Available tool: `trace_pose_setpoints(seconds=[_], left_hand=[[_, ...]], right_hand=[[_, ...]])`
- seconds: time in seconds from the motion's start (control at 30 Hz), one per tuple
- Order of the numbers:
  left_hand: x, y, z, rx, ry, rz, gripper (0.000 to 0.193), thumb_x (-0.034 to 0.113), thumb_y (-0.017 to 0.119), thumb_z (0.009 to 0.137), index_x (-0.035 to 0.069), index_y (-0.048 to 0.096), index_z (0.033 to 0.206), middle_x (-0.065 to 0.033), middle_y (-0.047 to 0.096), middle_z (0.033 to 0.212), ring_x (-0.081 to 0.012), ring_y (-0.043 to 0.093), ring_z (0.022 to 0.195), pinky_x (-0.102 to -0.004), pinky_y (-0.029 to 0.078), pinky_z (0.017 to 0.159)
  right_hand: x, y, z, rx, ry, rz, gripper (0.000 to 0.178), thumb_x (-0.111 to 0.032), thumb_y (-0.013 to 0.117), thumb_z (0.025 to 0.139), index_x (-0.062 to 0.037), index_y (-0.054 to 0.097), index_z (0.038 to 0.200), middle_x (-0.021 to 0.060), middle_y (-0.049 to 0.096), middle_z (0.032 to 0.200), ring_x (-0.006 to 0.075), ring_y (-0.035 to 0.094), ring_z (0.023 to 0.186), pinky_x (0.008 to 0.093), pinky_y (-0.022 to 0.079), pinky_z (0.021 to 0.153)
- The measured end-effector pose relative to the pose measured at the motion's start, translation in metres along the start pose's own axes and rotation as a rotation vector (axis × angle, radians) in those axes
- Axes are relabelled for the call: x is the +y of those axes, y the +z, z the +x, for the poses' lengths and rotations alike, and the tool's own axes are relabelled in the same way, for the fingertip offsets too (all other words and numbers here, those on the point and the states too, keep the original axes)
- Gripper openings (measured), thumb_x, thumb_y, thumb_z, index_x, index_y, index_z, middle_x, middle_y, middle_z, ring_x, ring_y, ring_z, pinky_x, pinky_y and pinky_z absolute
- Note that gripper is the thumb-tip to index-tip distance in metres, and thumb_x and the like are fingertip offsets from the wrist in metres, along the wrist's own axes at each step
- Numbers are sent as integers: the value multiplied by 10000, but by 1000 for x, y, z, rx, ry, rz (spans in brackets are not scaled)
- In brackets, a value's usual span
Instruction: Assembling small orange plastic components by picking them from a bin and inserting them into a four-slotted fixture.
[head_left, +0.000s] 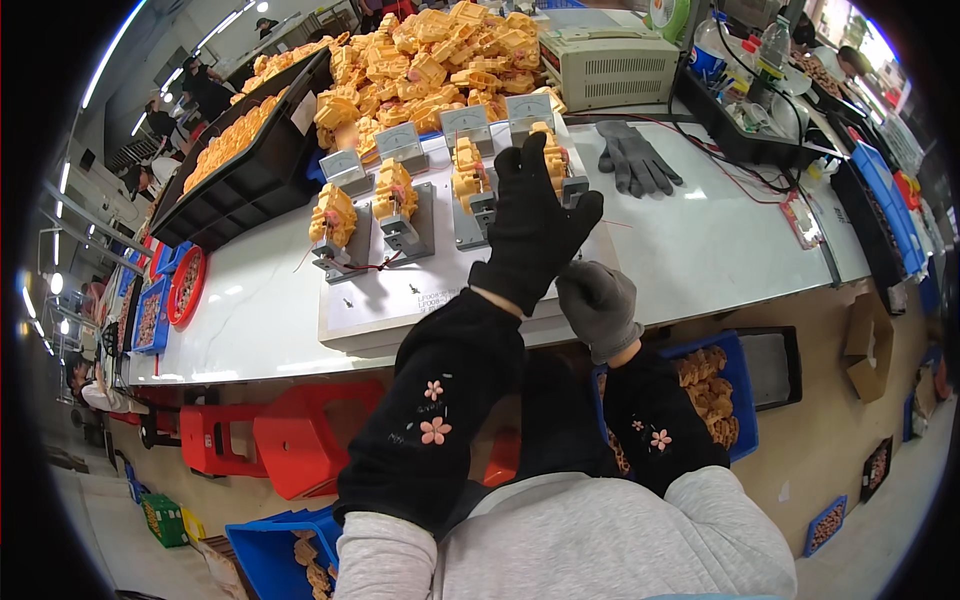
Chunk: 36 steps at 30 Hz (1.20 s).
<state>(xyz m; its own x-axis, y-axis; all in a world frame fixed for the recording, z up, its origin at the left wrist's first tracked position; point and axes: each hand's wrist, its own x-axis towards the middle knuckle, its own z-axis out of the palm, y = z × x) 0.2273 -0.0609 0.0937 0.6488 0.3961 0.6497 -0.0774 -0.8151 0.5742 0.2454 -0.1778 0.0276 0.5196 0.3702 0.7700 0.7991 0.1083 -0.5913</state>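
My left hand [535, 215], in a black glove, reaches over the test board [385, 325] with fingers stretched and thumb out to the right. Its fingertips are beside the rightmost yellow plastic gear-motor-like unit [552, 158]; contact is unclear. Close to the board's front right edge, my right hand [600, 308] in a grey glove has its fingers curled closed, and whatever is in them is hidden. More yellow units [333, 215] sit upright in grey metal stands [415, 240]. Behind them stands a row of small analog meters [401, 146].
A large heap of yellow units [430, 60] lies behind the meters, beside a black crate [250, 160]. At the right are a spare grey glove [636, 160], a beige instrument box [610, 65] and loose cables. Red stools [310, 440] and a blue bin [742, 390] stand below the table.
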Motion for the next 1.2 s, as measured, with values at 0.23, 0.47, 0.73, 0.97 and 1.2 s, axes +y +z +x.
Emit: trace_pose_setpoints(seconds=[0.23, 0.47, 0.73, 0.97, 1.2], left_hand=[[17, -15, -45, 6, -85, -206, 605, 127, 647, 693, 47, 367, 1224, -186, 392, 1100, -281, 515, 877, -343, 475, 676], [10, -39, -87, 110, -102, -245, 454, -70, 575, 708, 40, 468, 1135, -64, 469, 939, -111, 480, 707, -226, 437, 589], [-9, -70, -121, 173, -253, -190, 349, -61, 539, 747, 25, 493, 1083, -18, 461, 833, -79, 453, 674, -224, 412, 627], [-40, -91, -150, 288, -326, -3, 320, -59, 540, 756, 27, 516, 1063, -14, 503, 846, -81, 455, 703, -217, 406, 668], [-37, -79, -131, 250, -171, -4, 277, -11, 589, 734, 40, 551, 1004, -75, 529, 891, -147, 521, 643, -270, 444, 601]], right_hand=[[1, -5, 2, -118, 39, -51, 120, -55, 636, 679, -76, 604, 793, 89, 587, 640, 246, 569, 536, 325, 432, 488], [-15, -6, 2, -40, 80, 57, 122, -20, 633, 691, -60, 615, 804, 93, 601, 663, 209, 565, 514, 281, 429, 477], [-12, -24, -11, 22, 39, -39, 111, 10, 616, 695, -45, 618, 791, 96, 595, 637, 185, 553, 490, 254, 420, 468], [7, -33, 6, 58, 350, -121, 123, -62, 607, 741, -32, 638, 856, 68, 601, 670, 117, 555, 585, 233, 438, 557], [17, -12, 28, -203, 231, -440, 65, -121, 624, 690, -84, 648, 737, 38, 580, 685, 220, 561, 684, 299, 451, 631]])
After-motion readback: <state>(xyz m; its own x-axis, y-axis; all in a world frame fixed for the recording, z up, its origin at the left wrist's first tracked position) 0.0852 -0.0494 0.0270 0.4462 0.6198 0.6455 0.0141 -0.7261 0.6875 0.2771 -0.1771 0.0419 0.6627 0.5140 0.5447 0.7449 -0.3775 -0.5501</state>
